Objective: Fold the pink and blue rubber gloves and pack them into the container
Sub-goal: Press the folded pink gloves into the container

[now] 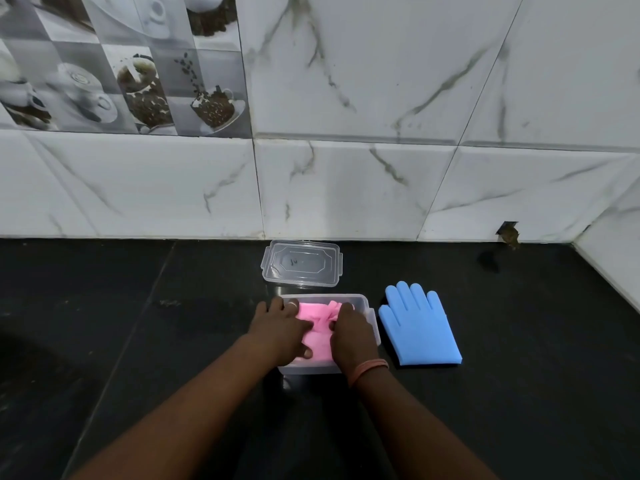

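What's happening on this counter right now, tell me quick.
A person is packing rubber gloves. Both hands, left hand and right hand, press the folded pink glove down into the clear plastic container. The blue glove lies flat and unfolded on the black counter to the container's right. The clear lid sits off, behind the container near the wall.

Left hand (pixel 282 327): presses the pink glove (pixel 317 332) down, fingers spread
Right hand (pixel 353 332): on the glove's other side, fingers bent over it
Container (pixel 369 308): clear, under both hands, glove bunched inside
Blue glove (pixel 419 325): flat, just right of the right hand
Lid (pixel 302 262): beyond the hands, near the wall
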A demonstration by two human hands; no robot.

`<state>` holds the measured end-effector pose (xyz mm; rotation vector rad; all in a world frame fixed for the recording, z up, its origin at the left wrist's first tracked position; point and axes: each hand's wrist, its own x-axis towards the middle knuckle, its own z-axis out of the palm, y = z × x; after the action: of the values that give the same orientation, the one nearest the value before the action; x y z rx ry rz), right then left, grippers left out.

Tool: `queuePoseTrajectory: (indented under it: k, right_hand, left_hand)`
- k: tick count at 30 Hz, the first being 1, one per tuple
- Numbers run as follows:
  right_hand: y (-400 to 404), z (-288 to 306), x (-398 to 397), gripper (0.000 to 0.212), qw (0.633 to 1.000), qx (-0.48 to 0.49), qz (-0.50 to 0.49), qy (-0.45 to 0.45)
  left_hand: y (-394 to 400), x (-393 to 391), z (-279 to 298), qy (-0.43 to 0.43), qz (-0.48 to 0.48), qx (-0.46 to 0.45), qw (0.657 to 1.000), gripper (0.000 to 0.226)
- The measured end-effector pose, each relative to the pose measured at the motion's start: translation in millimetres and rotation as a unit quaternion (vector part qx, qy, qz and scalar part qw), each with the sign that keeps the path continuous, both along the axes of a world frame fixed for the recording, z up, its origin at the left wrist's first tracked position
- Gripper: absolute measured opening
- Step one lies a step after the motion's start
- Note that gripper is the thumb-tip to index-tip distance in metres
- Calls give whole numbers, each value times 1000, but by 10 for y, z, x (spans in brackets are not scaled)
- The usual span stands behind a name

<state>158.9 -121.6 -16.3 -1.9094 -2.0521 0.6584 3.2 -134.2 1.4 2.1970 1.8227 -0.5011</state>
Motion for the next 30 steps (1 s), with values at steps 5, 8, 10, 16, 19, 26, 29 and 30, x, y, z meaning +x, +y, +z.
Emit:
queuePoseTrajectory:
  k: [5, 8, 10, 16, 19, 26, 29, 30]
  right_hand:
    - [110, 129, -80, 37, 989, -72, 73, -103]
    - [143, 223, -96, 35, 980, -96, 89, -153]
    - [121, 276, -109, 27, 984, -28, 48, -171]
    - [208, 282, -131, 44, 931, 24, 281, -230]
    - [197, 178, -34, 57, 939, -51, 231, -250]
    - [124, 179, -46, 44, 917, -68, 238, -314]
    - [214, 243, -69, 57, 879, -151, 261, -370]
    - [213, 287, -105, 60, 877, -174, 264, -362]
  left_hand:
    - [10, 54, -85, 34, -21, 30, 999, 72]
    - [39, 50, -94, 42, -26, 27, 998, 74]
    - [52, 52, -95, 48, -30, 21, 998, 75]
    - [73, 23, -116, 82, -52, 21, 995, 76]
    - [95, 20, -135, 99, -75, 29, 992, 79]
    - [79, 90, -136, 133, -65, 3, 989, 84]
    - [92, 127, -110, 135, -53, -9, 989, 84]
    - [97, 145, -100, 135, -49, -12, 990, 83]
